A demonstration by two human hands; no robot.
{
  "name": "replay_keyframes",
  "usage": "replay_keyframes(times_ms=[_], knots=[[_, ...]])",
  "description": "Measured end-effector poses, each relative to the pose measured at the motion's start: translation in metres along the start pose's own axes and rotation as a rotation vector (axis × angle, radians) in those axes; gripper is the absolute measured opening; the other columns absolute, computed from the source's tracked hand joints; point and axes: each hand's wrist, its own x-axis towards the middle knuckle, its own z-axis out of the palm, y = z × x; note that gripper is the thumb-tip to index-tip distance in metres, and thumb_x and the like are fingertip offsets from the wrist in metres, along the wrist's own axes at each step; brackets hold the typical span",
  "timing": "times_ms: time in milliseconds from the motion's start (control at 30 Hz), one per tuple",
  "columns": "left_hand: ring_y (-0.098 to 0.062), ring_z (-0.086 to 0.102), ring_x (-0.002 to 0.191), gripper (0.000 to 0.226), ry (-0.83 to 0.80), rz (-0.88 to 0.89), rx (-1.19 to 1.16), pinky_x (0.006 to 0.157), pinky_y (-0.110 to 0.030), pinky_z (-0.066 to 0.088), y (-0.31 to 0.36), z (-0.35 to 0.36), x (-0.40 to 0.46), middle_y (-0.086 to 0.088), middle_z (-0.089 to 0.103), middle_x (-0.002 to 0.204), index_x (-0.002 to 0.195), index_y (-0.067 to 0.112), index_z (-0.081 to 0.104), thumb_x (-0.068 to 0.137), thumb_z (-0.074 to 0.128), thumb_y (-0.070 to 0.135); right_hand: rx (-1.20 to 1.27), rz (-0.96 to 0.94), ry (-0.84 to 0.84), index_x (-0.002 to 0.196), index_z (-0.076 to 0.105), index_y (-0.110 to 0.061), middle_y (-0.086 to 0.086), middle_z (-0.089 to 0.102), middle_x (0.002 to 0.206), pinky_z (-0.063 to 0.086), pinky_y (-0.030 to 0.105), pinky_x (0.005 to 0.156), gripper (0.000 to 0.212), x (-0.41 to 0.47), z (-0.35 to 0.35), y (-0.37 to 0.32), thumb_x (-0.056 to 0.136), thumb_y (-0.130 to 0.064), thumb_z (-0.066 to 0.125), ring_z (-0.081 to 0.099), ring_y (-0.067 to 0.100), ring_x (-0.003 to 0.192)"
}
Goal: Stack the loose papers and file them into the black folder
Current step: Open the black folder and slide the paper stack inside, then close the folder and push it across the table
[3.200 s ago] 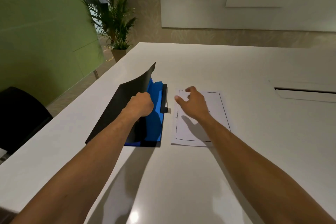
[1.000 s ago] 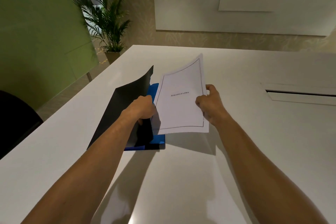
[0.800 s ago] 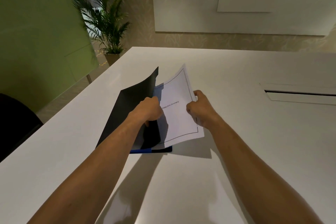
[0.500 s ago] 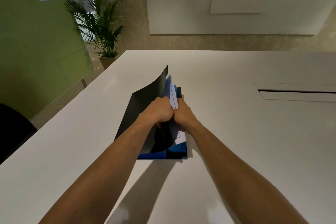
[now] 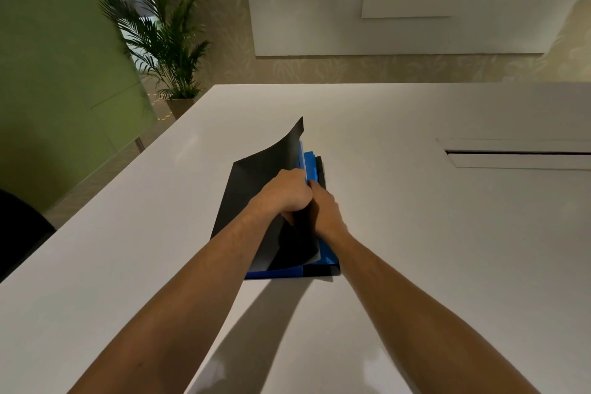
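Observation:
The black folder [image 5: 256, 176] lies on the white table [image 5: 415, 233] with its front cover lifted and curled up. Blue inner pockets [image 5: 311, 166] show under the cover. My left hand [image 5: 283, 193] grips the lifted cover at its right edge. My right hand [image 5: 326, 209] reaches in under the cover, fingers hidden among the blue pockets. The papers are almost wholly hidden inside; only a pale corner [image 5: 315, 257] peeks out near the folder's front edge. I cannot tell whether my right hand still holds them.
A cable slot [image 5: 518, 153] is cut into the table at the right. A potted palm [image 5: 166, 41] stands beyond the table's far left corner by a green wall. A dark chair [image 5: 19, 227] sits at the left edge.
My right hand carried the papers left from the table, slid them under the lifted cover, and they have gone from view. My left hand kept the cover raised.

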Motion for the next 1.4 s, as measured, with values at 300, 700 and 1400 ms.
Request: replay_keyframes(times_ms=[300,700,1400], knots=[[-0.026,0.07,0.077,0.058,-0.045,0.044,-0.051,0.068,-0.036,0.062,-0.003,0.024,0.004,-0.011,0.052,0.138,0.149,0.031,0.031,0.095,0.05,0.023,-0.141,0.082,0.337,0.139,0.036,-0.017,0.008,0.068,0.104,0.051,0.038,0.068,0.048,-0.004,-0.033,0.035,0.094,-0.022,0.053,0.063,0.023,0.083],[-0.022,0.059,0.1,0.071,0.199,0.126,0.274,0.082,-0.039,0.047,-0.036,0.071,0.012,0.002,0.055,0.12,0.117,0.021,0.061,0.079,0.042,0.078,-0.178,-0.018,0.413,0.124,0.054,-0.029,-0.002,0.06,0.125,0.055,0.029,0.074,0.028,-0.006,-0.033,0.06,0.097,-0.037,0.054,0.065,0.015,0.097],[-0.018,0.036,0.14,0.047,0.292,0.328,0.148,0.114,-0.038,0.027,-0.065,0.091,0.023,0.002,0.046,0.149,0.14,0.022,0.048,0.1,0.039,0.043,-0.76,-0.334,0.176,0.13,0.056,-0.022,0.003,0.059,0.132,0.041,0.036,0.099,0.035,-0.004,-0.014,0.064,0.102,-0.03,0.038,0.054,0.022,0.116]])
